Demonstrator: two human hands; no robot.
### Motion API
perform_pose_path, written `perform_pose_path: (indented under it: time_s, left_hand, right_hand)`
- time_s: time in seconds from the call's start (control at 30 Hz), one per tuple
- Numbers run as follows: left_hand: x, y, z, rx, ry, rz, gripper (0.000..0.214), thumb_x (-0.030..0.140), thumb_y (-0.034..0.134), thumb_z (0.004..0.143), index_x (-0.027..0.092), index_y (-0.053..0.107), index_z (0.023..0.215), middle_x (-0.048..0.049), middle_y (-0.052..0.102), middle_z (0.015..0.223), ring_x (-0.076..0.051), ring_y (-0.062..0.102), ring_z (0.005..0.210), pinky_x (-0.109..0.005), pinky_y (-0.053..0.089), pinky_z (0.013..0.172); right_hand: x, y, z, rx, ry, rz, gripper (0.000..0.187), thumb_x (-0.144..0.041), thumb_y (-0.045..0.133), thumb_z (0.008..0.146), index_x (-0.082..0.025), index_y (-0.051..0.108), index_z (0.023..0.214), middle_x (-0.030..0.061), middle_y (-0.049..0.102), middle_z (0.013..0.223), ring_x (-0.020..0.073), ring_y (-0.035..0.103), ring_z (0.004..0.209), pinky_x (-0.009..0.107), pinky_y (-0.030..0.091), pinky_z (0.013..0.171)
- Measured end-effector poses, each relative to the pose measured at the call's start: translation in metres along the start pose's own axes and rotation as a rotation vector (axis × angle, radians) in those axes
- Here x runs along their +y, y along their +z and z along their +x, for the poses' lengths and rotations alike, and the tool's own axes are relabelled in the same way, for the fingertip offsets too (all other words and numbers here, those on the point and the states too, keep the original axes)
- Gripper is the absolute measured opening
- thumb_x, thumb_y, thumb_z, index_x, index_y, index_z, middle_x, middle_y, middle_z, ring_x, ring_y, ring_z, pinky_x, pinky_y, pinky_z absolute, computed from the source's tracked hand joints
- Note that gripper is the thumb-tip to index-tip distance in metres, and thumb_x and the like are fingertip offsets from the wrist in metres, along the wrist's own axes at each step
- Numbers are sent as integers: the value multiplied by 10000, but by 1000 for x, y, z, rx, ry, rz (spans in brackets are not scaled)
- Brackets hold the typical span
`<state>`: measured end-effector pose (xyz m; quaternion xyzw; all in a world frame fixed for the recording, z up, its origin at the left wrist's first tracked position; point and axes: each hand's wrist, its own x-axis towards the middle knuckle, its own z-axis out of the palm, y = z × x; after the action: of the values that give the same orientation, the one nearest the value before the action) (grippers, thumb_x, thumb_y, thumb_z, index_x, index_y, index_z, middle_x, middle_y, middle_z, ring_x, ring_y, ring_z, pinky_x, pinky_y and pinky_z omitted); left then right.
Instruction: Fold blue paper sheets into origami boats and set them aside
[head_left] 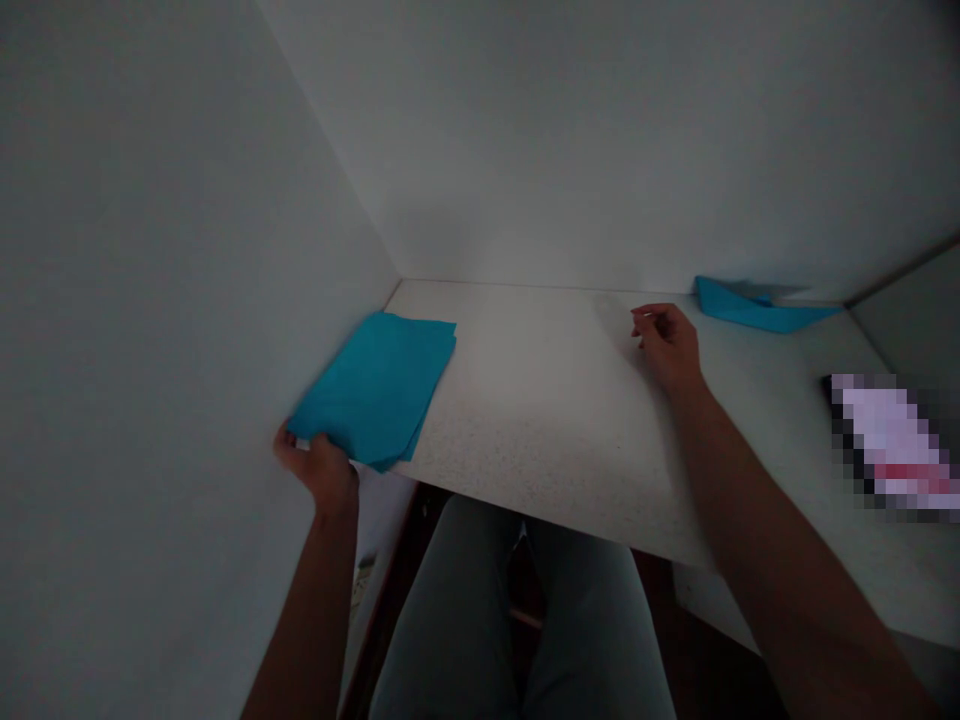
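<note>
a stack of teal paper sheets [375,385] lies skewed at the left end of the table [540,400], and its near corner juts past the table's edge, right into the left hand [319,470]. that hand is closed around the corner, fingers [283,438] curled in, and it looks like a pinch on the overhang, though the hand hides how many sheets are caught. now the risks: the sheets' edges are already fanned out of line, so a tug on that one corner could slide the top layers off the ones below. the overhanging part could sag and bend too, since nothing supports it except the hand, and the far left side of the stack sits close to the white wall [150,300], so any push that way could scuff or crumple it. over to the right of the grip, well apart from the stack, the right hand [667,348] hovers at the table's far side, empty, fingers loosely curled and not pressed on anything. just beyond it, a folded blue paper piece [757,315] lies against the back wall. further right sits a pixelated object [892,445], too blurred to name, and below the grip the person's grey-trousered legs [450,610] show under the table's edge.
</note>
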<state>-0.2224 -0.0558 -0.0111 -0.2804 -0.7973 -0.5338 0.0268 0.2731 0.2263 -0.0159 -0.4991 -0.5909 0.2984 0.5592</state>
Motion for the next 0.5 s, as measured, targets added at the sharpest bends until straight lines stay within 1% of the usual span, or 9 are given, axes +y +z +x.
perform_pose_path:
  time_s: [0.07,0.1,0.2,0.27,0.3,0.33,0.37,0.43,0.5]
  left_hand:
    - [4,4,-12,167,-27,28,720,148,551,828,220,370,1521,-190,469,1523,-355,475,1532,-620,376,1320]
    - [7,4,-18,201,-31,41,774,145,576,816,213,354,1554,-213,421,1579,-368,461,1547,-622,384,1316]
    - [16,-2,-30,191,106,117,846,167,655,815,172,346,1603,-268,301,1672,-416,379,1599,-660,355,1324]
    - [23,-5,-26,142,275,183,715,231,675,870,162,453,1547,-264,334,1681,-432,330,1632,-688,269,1357]
    - [27,-5,-21,64,357,204,606,276,662,915,175,521,1496,-246,399,1665,-426,353,1629,-691,252,1363]
    - [32,-2,-13,-61,429,215,495,322,631,964,197,581,1441,-219,485,1627,-409,409,1608,-684,268,1361]
    - [37,3,-5,-229,494,214,421,362,592,1007,218,624,1401,-192,576,1570,-386,477,1575,-662,306,1353]
    - [48,21,13,-528,605,202,438,419,535,1058,232,640,1440,-169,658,1530,-352,531,1558,-608,361,1343]
    - [59,47,26,-705,712,224,503,440,509,1079,223,622,1519,-168,619,1622,-342,465,1626,-593,343,1358]
  right_hand:
    - [0,1,-1,-2,-16,-2,293,-570,784,912,-289,730,969,15,652,727,195,586,618,357,511,577]
    - [0,1,-1,-2,-18,-3,299,-582,781,910,-293,728,969,14,653,726,195,582,617,355,505,573]
    - [-1,2,-1,-5,-6,-2,318,-605,772,896,-301,724,971,13,661,727,196,572,615,345,482,558]
    - [-2,3,-1,-9,-3,-7,326,-608,768,884,-298,724,974,10,657,722,192,566,611,340,473,556]
    - [-3,3,-1,-9,-3,-11,324,-602,765,881,-295,726,977,7,653,720,189,563,610,338,471,558]
    - [-4,3,-2,-9,-3,-16,318,-592,761,880,-292,730,981,6,650,720,185,560,609,337,469,562]
    - [-4,2,-2,-9,-3,-19,309,-578,757,879,-288,733,982,4,647,720,182,558,609,336,467,566]
    - [-4,2,-2,-13,-6,-19,287,-547,750,877,-280,736,981,4,648,722,179,557,615,332,463,575]
    - [-4,1,-2,-18,-11,-19,270,-525,746,878,-275,734,979,0,649,722,175,551,618,327,455,581]
